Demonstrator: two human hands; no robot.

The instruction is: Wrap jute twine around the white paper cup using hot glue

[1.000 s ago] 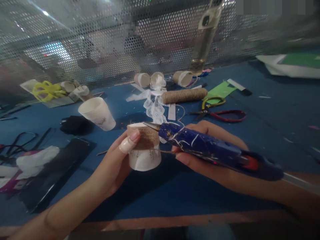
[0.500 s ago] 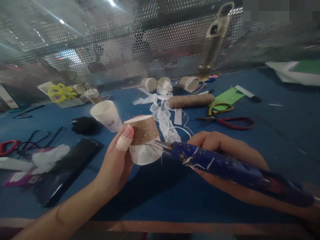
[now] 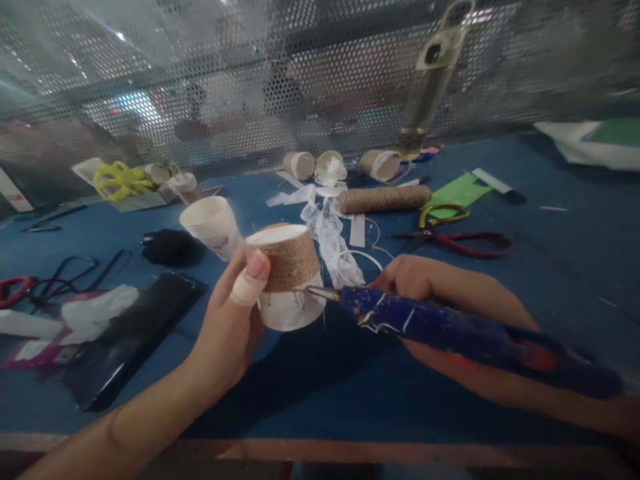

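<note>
Head view: a cup (image 3: 303,307) is pinched by the left hand (image 3: 230,330) above the bench (image 3: 320,400); a glue gun (image 3: 450,330) is held in the right hand (image 3: 450,283), tip (image 3: 327,293) by the cup's brown string (image 3: 295,263).

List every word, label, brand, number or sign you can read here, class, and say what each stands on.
No text is readable.
Twine-wrapped paper cup in the left hand: dark printed marks, too small and blurred to read.
Stacked paper cups: reddish print, too blurred to read.
Blue glue gun: no lettering can be made out.
</note>
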